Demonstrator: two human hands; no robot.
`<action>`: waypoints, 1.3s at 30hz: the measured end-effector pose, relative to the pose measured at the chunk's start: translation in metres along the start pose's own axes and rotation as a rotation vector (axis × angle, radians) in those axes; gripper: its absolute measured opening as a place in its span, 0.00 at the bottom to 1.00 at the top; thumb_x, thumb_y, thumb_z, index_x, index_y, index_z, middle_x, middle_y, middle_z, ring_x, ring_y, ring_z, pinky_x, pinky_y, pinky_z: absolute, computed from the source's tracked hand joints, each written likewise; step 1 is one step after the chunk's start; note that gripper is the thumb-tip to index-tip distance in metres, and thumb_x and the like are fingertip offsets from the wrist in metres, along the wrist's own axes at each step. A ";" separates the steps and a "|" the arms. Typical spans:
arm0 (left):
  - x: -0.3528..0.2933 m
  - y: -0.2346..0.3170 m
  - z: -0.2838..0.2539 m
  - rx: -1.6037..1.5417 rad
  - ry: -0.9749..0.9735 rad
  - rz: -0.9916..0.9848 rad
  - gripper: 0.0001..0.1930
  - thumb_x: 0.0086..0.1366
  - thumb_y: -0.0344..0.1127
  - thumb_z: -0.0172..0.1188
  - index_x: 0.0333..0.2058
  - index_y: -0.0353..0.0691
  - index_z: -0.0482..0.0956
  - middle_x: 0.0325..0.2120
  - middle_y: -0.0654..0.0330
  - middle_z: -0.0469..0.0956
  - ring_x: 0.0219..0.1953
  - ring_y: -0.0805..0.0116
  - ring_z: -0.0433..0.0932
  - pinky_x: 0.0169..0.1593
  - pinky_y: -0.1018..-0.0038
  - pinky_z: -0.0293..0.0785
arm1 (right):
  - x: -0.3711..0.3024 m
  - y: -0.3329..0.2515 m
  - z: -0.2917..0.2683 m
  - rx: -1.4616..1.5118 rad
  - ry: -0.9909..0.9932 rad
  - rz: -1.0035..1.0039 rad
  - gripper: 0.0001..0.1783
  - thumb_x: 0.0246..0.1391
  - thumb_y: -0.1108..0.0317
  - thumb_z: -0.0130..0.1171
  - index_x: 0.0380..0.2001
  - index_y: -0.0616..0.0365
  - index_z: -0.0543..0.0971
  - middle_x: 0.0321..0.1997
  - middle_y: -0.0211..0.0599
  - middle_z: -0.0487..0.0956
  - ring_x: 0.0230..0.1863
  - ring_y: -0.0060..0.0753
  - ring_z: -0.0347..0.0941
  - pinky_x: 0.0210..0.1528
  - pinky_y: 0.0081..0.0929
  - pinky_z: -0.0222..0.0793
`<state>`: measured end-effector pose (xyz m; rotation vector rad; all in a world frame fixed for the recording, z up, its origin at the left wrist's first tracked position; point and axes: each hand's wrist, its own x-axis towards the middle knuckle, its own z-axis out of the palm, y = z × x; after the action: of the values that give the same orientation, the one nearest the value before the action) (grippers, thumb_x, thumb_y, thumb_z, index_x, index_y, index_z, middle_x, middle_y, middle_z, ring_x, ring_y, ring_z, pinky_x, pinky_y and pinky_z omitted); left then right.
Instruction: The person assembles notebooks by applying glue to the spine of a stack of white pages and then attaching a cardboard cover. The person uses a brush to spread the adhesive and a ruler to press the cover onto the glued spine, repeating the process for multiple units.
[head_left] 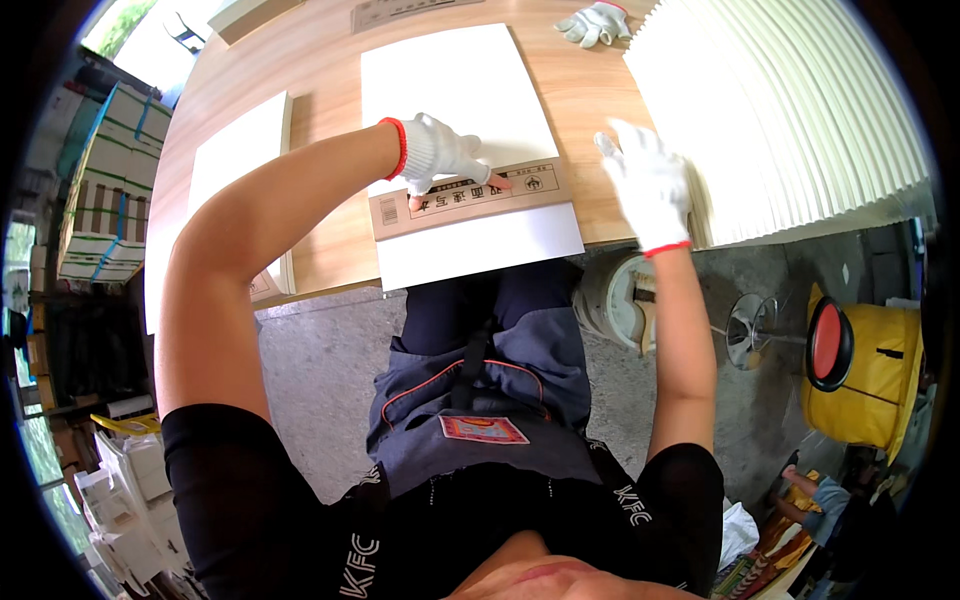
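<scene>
On the wooden table before me lies a white paper pad [455, 90], with a brown printed paper band [530, 203] across its nearer part. My left hand [440, 160], in a white knitted glove with a red cuff, rests on the band. Its thumb and a finger, bare at the tips, are spread apart and press down on the paper. My right hand [648, 185], also gloved and slightly blurred, hovers with fingers apart over the table, right of the pad. Just beside it stands a large stack of white pads [770, 120], their edges stepped in a row.
Another white pad stack [240, 150] lies at the table's left. A spare white glove [595, 24] and a brown band [400, 10] lie at the far side. Below the table edge stand a round bin [632, 300] and a yellow container [870, 370].
</scene>
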<state>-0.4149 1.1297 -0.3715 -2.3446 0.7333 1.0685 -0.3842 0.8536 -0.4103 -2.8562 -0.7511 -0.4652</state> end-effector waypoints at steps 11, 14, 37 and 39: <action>0.000 0.003 -0.003 -0.055 0.124 0.019 0.54 0.39 0.30 0.78 0.65 0.69 0.61 0.63 0.64 0.62 0.57 0.55 0.73 0.51 0.58 0.78 | -0.001 -0.088 0.011 -0.091 -0.304 -0.707 0.06 0.49 0.65 0.62 0.33 0.45 0.81 0.27 0.28 0.80 0.30 0.30 0.79 0.31 0.32 0.73; -0.015 0.000 -0.004 0.046 0.164 0.123 0.55 0.46 0.35 0.74 0.66 0.84 0.50 0.64 0.61 0.59 0.47 0.58 0.79 0.44 0.64 0.82 | -0.002 -0.164 0.019 0.206 -0.129 -0.789 0.02 0.50 0.65 0.61 0.27 0.47 0.81 0.22 0.29 0.79 0.25 0.28 0.80 0.25 0.30 0.75; 0.000 0.017 0.008 -0.092 0.169 -0.089 0.48 0.50 0.35 0.72 0.63 0.89 0.58 0.61 0.58 0.65 0.51 0.53 0.76 0.49 0.59 0.78 | -0.004 0.021 0.016 -0.276 -0.184 -0.672 0.36 0.55 0.63 0.56 0.67 0.44 0.60 0.33 0.32 0.76 0.30 0.32 0.75 0.30 0.31 0.72; 0.000 0.067 0.023 0.065 0.450 -0.314 0.26 0.64 0.40 0.56 0.59 0.77 0.69 0.55 0.58 0.69 0.56 0.52 0.71 0.59 0.57 0.64 | -0.001 0.032 0.000 -0.482 -0.218 -0.608 0.36 0.54 0.63 0.57 0.67 0.43 0.60 0.38 0.31 0.76 0.36 0.32 0.75 0.36 0.35 0.72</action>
<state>-0.4695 1.0929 -0.3969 -2.5600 0.5108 0.3815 -0.3689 0.8259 -0.4126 -3.0891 -1.7869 -0.4540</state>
